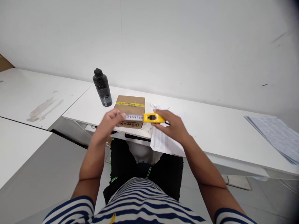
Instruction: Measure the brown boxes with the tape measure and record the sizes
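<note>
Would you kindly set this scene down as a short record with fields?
left hand: pinches the blade at its end
right hand: holds the yellow tape measure
blade: drawn out between both hands; contact with box unclear
box: brown cardboard, yellow strip across its top
bottle: black, standing left of the box
sheets: near the right hand
papers: far right on the table

The brown cardboard box (134, 109) bears a black "22" beside unclear characters; lettering on the black cylindrical bottle (102, 88) and figures on the flat white tape-measure blade (134, 117) are too small to read.
</note>
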